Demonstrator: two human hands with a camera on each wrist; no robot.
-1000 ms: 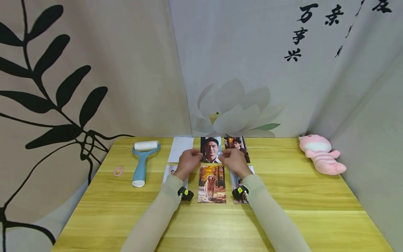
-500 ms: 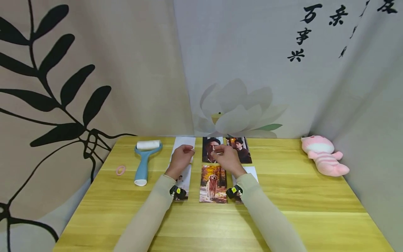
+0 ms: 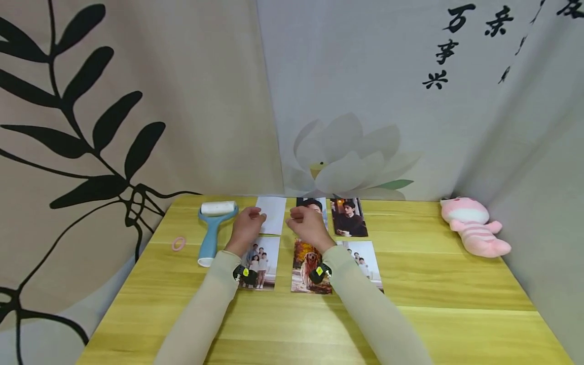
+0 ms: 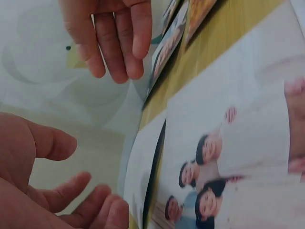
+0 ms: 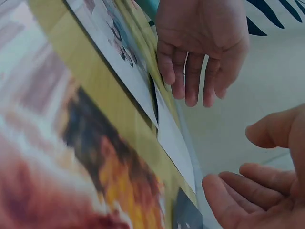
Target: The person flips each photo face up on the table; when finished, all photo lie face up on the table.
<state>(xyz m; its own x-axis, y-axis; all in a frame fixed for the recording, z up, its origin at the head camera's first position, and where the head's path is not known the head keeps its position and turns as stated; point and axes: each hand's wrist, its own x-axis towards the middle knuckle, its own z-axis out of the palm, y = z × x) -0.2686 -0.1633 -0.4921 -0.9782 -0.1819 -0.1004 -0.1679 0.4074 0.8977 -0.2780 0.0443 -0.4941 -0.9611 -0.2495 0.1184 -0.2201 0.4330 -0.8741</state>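
My left hand [image 3: 246, 230] hovers at the left side of a blank white card [image 3: 272, 215] in the back row, fingers loosely bent and holding nothing. Opposite it my right hand [image 3: 311, 229] hangs just right of that card, in front of a portrait photo [image 3: 319, 205] it partly covers. Both wrist views show a gap between thumb and fingers of each hand. Below the left hand lies a family photo [image 3: 266, 261]; the dog photo [image 3: 303, 274] is partly hidden by the right wrist. Farther right are a photo of a person in dark clothes [image 3: 349, 220] and another family photo [image 3: 370, 258].
A blue-handled lint roller [image 3: 209, 243] lies close to the left hand. Left of it is a small pink ring [image 3: 178, 244]. A pink plush toy [image 3: 474, 225] rests at the table's right edge. A printed curtain [image 3: 219, 101] hangs behind the wooden table [image 3: 438, 284].
Both hands have moved left, from beside the portrait photo to either side of the blank card. The photo at the back right and the front family photos are more exposed now.
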